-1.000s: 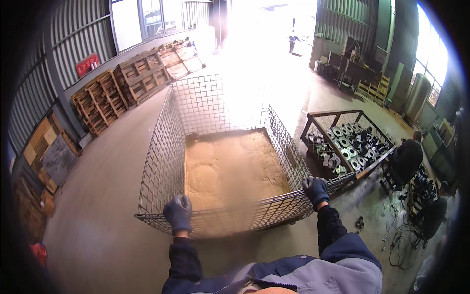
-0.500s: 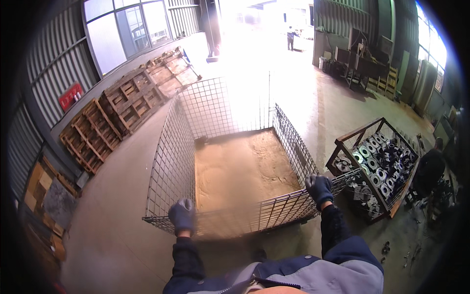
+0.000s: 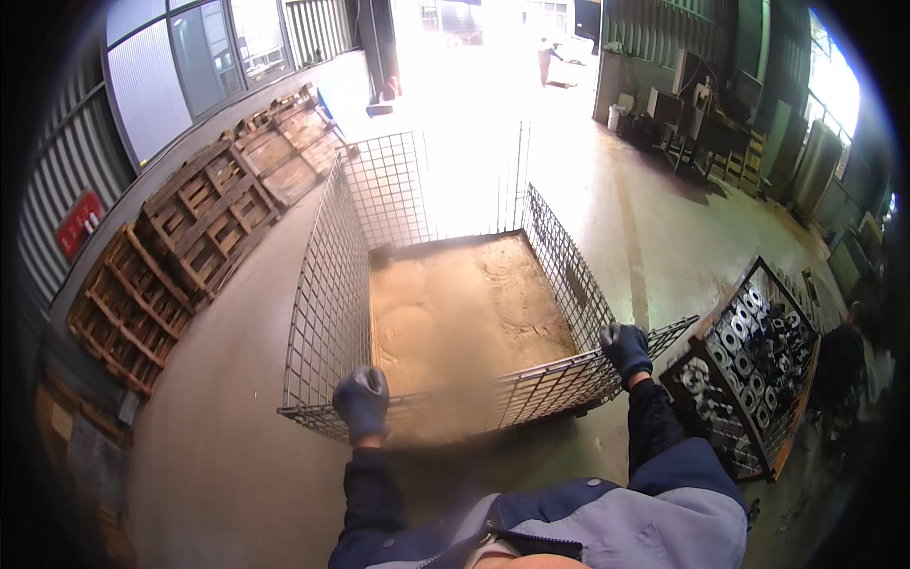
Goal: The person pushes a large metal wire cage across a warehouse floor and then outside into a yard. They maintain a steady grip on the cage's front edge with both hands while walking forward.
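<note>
A large wire mesh cage [image 3: 318, 294] stands in front of me, its open top facing up. Brown, scuffed sheet material [image 3: 445, 294] covers its bottom. My left hand [image 3: 362, 402], in a dark glove, is closed around the near rim towards its left end. Farther right, my right hand [image 3: 627, 351], gloved alike, grips the rim near the right corner. Beyond that hand a strip of mesh sticks out to the right. A blurry smear hides part of the cage's near side.
Wooden pallets [image 3: 204, 213] lean along the left wall. At right, close to the cage, is a rusty-framed crate [image 3: 703, 417] holding several metal rings [image 3: 744, 356]. Machinery [image 3: 692, 123] stands at the back right. A distant person [image 3: 545, 63] is near the bright doorway.
The cage and I have moved forward across the floor. The pallets and the crate of rings now appear closer and lower in view. Both hands keep their grip on the rim.
</note>
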`<state>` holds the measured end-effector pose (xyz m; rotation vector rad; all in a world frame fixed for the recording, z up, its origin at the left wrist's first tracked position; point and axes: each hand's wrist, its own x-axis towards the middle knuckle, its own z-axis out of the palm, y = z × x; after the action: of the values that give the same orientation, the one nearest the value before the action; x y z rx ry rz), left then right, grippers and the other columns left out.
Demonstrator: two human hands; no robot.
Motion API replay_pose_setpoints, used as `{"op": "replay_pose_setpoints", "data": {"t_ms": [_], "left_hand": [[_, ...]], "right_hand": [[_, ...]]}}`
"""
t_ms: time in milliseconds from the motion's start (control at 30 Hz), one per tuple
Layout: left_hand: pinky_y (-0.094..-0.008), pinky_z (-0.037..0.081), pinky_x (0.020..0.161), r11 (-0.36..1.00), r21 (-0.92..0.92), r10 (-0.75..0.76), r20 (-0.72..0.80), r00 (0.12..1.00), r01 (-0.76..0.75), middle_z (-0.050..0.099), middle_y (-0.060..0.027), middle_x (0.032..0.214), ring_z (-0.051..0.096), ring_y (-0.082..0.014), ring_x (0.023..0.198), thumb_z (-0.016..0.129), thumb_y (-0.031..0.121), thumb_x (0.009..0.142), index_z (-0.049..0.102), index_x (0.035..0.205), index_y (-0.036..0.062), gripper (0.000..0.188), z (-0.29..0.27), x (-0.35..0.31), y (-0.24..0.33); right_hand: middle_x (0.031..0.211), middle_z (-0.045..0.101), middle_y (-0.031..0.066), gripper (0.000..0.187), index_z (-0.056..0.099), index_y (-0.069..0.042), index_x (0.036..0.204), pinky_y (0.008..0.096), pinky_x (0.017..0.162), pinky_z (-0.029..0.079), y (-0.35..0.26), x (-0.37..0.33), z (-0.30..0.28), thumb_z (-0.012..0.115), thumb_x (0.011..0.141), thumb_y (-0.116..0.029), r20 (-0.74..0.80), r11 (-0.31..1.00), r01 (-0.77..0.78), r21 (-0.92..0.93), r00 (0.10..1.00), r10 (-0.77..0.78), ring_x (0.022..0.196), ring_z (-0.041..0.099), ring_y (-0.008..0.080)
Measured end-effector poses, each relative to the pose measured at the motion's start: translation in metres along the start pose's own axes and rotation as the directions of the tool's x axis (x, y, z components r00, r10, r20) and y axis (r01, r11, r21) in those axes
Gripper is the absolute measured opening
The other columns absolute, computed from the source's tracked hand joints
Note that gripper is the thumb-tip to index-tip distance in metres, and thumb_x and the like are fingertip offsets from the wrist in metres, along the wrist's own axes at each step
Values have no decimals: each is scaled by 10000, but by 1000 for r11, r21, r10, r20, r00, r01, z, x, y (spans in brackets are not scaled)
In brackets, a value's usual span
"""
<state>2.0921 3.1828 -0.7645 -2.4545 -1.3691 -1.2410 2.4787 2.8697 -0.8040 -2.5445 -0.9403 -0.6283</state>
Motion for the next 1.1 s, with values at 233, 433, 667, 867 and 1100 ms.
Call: {"op": "replay_pose_setpoints", "data": {"t_ms": [233,433,667,867,1100], "left_hand": [[-502,520,609,1000,24,13,50,999,-14,647,-206,663,643,-408,628,575,298,887,645,664,73,325,120,140,23],[-505,528,635,995,-57,81,-18,997,-82,658,-202,684,648,-413,646,573,273,893,684,703,74,297,195,269,47],[-493,529,639,999,13,51,93,994,-53,681,-179,723,658,-405,666,591,308,896,711,741,101,285,287,411,64],[-481,520,620,999,-35,40,120,992,-36,670,-165,703,652,-391,670,600,340,897,697,710,114,309,379,533,99],[-478,526,652,997,-62,61,118,991,-54,683,-175,740,662,-396,699,567,359,917,701,741,88,350,492,679,151]], "right_hand": [[815,727,148,368,752,-140,804,463,832,493,-8,164,63,520,911,-404,221,973,-229,-13,949,226,803,695,356],[837,724,159,368,751,-139,806,468,786,532,-17,305,107,509,902,-398,213,989,-147,-19,966,148,829,703,359],[833,723,164,405,745,-121,797,464,793,528,-42,449,152,498,917,-420,208,975,-221,14,954,214,812,705,356],[818,723,154,384,755,-156,840,469,786,520,-34,590,214,500,908,-435,151,977,-214,23,967,208,791,699,364],[834,731,137,393,758,-162,838,463,801,526,-19,761,285,476,917,-424,214,978,-204,-41,954,208,804,706,356]]}}
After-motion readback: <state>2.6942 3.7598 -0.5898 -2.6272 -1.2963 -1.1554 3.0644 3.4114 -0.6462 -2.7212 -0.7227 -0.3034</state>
